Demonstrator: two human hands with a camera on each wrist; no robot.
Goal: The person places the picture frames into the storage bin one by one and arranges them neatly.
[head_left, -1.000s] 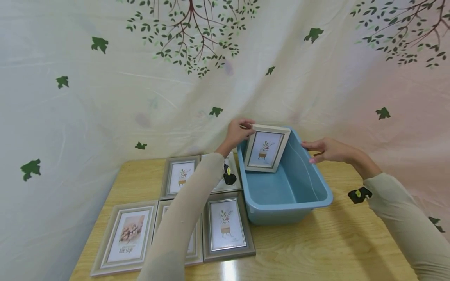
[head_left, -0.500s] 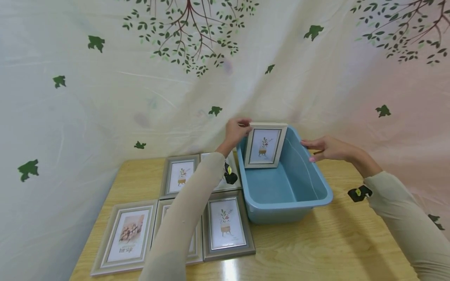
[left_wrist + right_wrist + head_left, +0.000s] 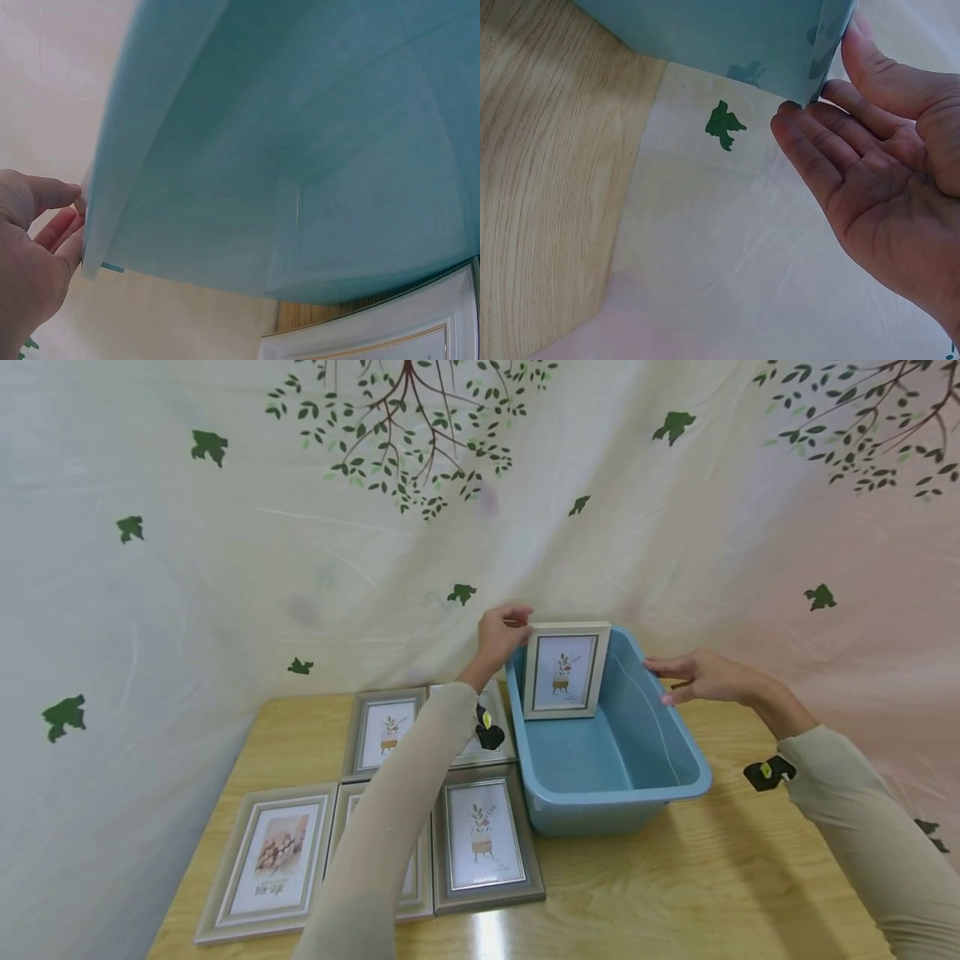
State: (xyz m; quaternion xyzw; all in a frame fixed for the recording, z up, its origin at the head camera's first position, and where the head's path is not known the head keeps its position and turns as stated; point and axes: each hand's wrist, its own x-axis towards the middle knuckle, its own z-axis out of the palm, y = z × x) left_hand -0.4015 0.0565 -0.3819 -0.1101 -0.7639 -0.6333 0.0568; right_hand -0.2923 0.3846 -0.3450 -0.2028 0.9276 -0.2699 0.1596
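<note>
A pale picture frame [image 3: 567, 670] with a potted-plant print stands inside a blue plastic basin [image 3: 615, 797], near its far left corner. My left hand [image 3: 501, 637] is at the frame's top left corner, thumb and fingers pinching there. In the left wrist view, the basin wall [image 3: 225, 172] hides part of what those fingertips hold. My right hand [image 3: 705, 677] touches the basin's right rim. Its fingers [image 3: 821, 146] are extended, and the thumb [image 3: 877, 71] lies apart from them along the rim.
Several picture frames lie flat left of the basin, including a nut-photo frame [image 3: 266, 864], a dark grey frame [image 3: 487, 839] and a grey frame [image 3: 386, 731]. The wooden table [image 3: 637, 893] backs onto a printed curtain [image 3: 337, 568]. My left sleeve partly covers two frames.
The frame in the basin has straightened from a slant and shifted slightly left and back, along with my left hand. My right hand has stayed at the rim.
</note>
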